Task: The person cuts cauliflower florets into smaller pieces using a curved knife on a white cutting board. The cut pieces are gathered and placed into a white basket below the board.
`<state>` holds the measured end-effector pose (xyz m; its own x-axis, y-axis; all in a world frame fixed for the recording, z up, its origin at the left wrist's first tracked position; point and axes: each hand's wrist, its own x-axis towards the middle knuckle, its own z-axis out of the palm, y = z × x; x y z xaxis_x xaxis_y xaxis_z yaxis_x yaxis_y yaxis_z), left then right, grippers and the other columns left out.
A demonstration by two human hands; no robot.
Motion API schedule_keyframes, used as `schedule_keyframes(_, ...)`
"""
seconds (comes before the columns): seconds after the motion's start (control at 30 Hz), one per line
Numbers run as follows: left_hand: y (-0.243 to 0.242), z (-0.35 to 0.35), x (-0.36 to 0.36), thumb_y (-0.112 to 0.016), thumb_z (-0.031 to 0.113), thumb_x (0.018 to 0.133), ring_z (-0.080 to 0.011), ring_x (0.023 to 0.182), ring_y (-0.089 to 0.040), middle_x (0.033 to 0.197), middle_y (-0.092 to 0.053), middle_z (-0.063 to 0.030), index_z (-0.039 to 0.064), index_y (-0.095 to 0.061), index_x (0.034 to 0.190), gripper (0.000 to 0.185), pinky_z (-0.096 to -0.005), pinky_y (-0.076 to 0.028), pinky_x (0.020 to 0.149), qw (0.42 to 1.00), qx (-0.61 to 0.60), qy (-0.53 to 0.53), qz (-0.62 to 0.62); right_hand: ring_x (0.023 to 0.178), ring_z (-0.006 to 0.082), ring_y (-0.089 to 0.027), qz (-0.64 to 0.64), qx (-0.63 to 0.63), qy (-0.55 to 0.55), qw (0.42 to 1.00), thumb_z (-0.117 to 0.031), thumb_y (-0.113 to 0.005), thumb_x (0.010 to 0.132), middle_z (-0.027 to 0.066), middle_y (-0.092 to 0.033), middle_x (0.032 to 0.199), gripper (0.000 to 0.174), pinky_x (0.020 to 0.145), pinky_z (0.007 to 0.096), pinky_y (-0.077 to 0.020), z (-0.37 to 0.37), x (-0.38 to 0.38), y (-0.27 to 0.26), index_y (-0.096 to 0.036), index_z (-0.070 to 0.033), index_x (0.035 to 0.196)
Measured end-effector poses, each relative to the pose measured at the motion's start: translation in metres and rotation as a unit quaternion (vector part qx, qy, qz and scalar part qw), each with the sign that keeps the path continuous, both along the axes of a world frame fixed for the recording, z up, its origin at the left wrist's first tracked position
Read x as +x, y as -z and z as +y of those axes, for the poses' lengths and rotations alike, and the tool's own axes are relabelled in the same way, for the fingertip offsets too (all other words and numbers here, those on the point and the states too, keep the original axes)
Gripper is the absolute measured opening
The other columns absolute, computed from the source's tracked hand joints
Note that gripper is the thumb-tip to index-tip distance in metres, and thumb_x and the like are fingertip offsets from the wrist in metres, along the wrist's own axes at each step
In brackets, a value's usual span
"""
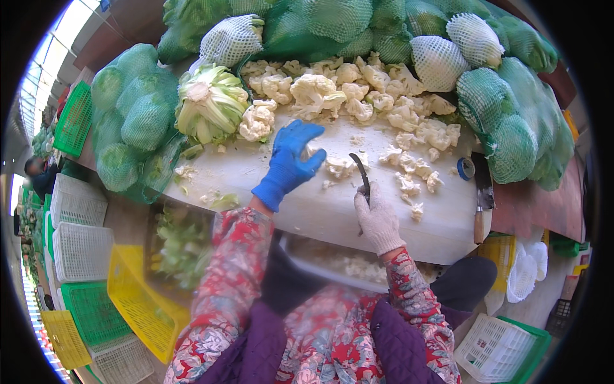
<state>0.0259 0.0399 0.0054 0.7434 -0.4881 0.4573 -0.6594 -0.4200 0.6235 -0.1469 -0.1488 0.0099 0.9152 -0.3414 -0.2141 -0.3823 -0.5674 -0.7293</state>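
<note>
My left hand [295, 156], in a blue glove, is spread above the white board [307, 206]; a pale piece shows between thumb and fingers, and whether it is held I cannot tell. My right hand [378, 218], in a whitish knit glove, grips a small curved knife [360, 172], blade pointing up and left. Between the hands lies a cauliflower floret [340, 167]. Small florets [407, 165] are scattered right of the knife. Beyond the hands is a pile of cut cauliflower [314, 91], with a whole leafy cauliflower head [208, 103] to its left.
Green net sacks of vegetables [319, 29] line the board's far side, with more at left [134, 115] and right [518, 120]. A cleaver [481, 192] and a blue-and-white tape roll [466, 169] lie at right. Leaf trimmings [180, 245] fill a bin at lower left, near a yellow crate [139, 307].
</note>
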Motion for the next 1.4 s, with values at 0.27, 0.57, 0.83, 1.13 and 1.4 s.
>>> schedule_keyframes(0.27, 0.025, -0.017, -0.017, -0.076, 0.051, 0.082, -0.0442, 0.148, -0.035, 0.146, -0.057, -0.0139, 0.018, -0.072, 0.124, 0.053, -0.0645, -0.011, 0.123, 0.959, 0.256, 0.034, -0.117, 0.089, 0.0421, -0.071, -0.062, 0.015, 0.008, 0.998, -0.030, -0.058, 0.101, 0.0228, -0.072, 0.097, 0.030, 0.078, 0.0533, -0.0542, -0.007, 0.022, -0.005, -0.059, -0.009, 0.122)
schedule_keyframes(0.57, 0.030, -0.025, -0.014, -0.083, 0.050, 0.074, -0.0391, 0.143, -0.044, 0.118, -0.068, -0.0050, 0.016, -0.072, 0.093, 0.040, -0.0672, -0.013, 0.122, 0.962, 0.243, 0.022, -0.121, 0.087, 0.0416, -0.070, -0.071, -0.177, -0.057, 0.980, -0.027, -0.058, 0.099, 0.0183, -0.072, 0.102, 0.022, 0.076, 0.0518, -0.0561, -0.004, 0.008, 0.014, -0.059, -0.010, 0.113)
schedule_keyframes(0.83, 0.033, -0.023, -0.012, -0.087, 0.045, 0.071, -0.0380, 0.143, -0.044, 0.116, -0.069, -0.0035, 0.022, -0.076, 0.101, 0.040, -0.0655, -0.013, 0.122, 0.972, 0.219, -0.006, -0.089, 0.084, 0.0407, -0.071, -0.088, -0.201, -0.093, 0.971, -0.026, -0.057, 0.100, 0.0179, -0.072, 0.096, 0.021, 0.073, 0.0520, -0.0566, -0.015, 0.008, 0.010, -0.059, -0.009, 0.110)
schedule_keyframes(1.13, 0.033, -0.022, -0.010, -0.087, 0.044, 0.070, -0.0383, 0.141, -0.046, 0.113, -0.069, -0.0046, 0.019, -0.075, 0.096, 0.038, -0.0661, -0.012, 0.123, 0.974, 0.207, 0.005, -0.087, 0.083, 0.0426, -0.071, 0.005, -0.215, -0.116, 0.970, -0.031, -0.053, 0.100, 0.0223, -0.072, 0.088, 0.029, 0.073, 0.0541, -0.0566, -0.019, 0.011, 0.020, -0.060, -0.008, 0.115)
schedule_keyframes(1.4, 0.030, -0.024, -0.008, -0.087, 0.051, 0.072, -0.0330, 0.133, -0.053, 0.098, -0.068, -0.0032, 0.013, -0.066, 0.084, 0.044, -0.0611, -0.015, 0.123, 0.974, 0.200, -0.019, -0.104, 0.057, 0.0138, -0.062, 0.037, 0.149, 0.043, 0.987, -0.026, -0.059, 0.101, 0.0065, -0.061, 0.078, 0.030, 0.042, 0.0308, -0.0527, -0.029, 0.011, 0.014, -0.060, -0.005, 0.121)
